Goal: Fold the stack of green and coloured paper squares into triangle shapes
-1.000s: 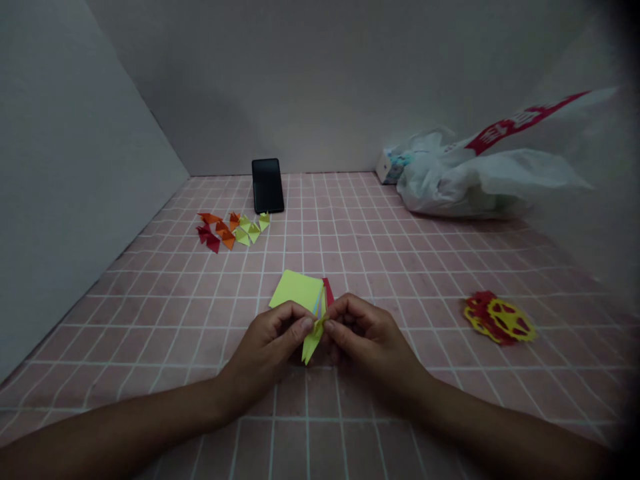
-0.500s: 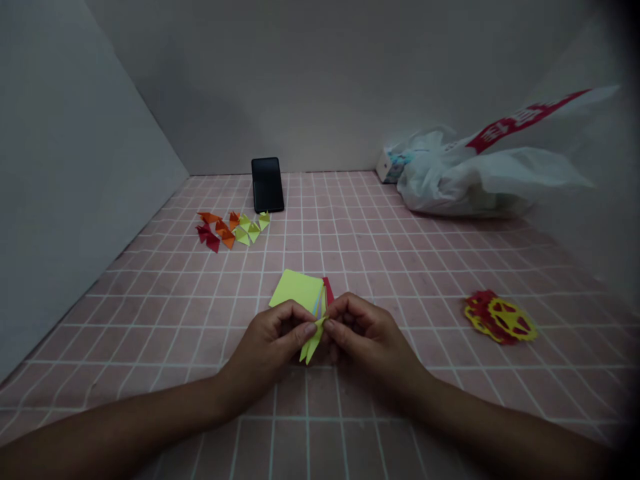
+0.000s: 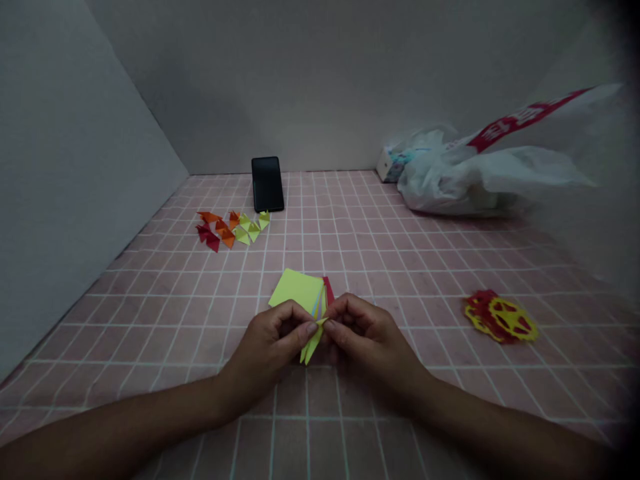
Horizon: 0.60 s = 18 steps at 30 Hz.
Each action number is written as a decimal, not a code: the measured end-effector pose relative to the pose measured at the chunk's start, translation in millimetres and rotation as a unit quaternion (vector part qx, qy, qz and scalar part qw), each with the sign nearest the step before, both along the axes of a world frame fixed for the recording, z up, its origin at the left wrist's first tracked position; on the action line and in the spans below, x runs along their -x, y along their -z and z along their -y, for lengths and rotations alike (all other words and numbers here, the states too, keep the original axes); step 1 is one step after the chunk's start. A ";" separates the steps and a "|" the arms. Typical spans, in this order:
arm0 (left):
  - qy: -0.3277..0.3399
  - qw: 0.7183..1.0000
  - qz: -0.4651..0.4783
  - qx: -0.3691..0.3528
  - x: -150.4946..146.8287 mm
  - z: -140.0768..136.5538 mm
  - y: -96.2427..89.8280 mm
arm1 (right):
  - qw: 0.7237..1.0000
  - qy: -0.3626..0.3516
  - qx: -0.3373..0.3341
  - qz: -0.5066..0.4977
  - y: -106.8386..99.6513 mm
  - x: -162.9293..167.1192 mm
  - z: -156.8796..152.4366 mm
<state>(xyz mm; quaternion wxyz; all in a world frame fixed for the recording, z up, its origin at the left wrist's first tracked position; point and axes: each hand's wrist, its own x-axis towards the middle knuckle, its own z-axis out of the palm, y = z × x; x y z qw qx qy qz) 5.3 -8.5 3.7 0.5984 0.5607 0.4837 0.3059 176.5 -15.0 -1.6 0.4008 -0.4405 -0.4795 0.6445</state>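
Observation:
Between my two hands is a small folded yellow-green paper [image 3: 312, 347], its two narrow points hanging down toward me. My left hand [image 3: 277, 340] is closed, pinching the paper's left side between thumb and forefinger. From the other side my right hand [image 3: 367, 337] pinches its upper right end, fingertips almost meeting the left ones. Just beyond the fingers lies a stack of square paper sheets [image 3: 297, 290], yellow-green on top, with a red sheet [image 3: 329, 291] poking out at its right. The fingers hide part of the folded paper and the stack's near edge.
Several small folded paper birds [image 3: 227, 235] in red, orange and yellow-green lie at the back left. Behind them a black phone [image 3: 267, 185] leans upright. Red and yellow cut-out shapes [image 3: 501, 318] lie at right. A white plastic bag [image 3: 450, 183] and a box [image 3: 387, 165] stand back right.
Both hands stay in place with the paper still pinched. The small end at my right fingertips now shows a little more, pointing right. Nothing else on the table has moved.

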 end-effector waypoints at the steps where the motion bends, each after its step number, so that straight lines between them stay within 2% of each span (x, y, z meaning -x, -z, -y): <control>1: 0.001 1.000 -0.003 -0.004 0.0 0.0 0.2 | 1.000 -0.002 0.000 0.001 0.5 -0.1 0.0; 8: 0.003 0.999 -0.032 -0.042 0.3 1.6 0.0 | 0.998 -0.005 -0.050 0.036 0.3 -2.4 0.8; 18: 0.023 0.993 -0.057 -0.103 1.8 1.2 -0.8 | 0.999 -0.017 -0.031 0.017 -0.2 -1.3 1.9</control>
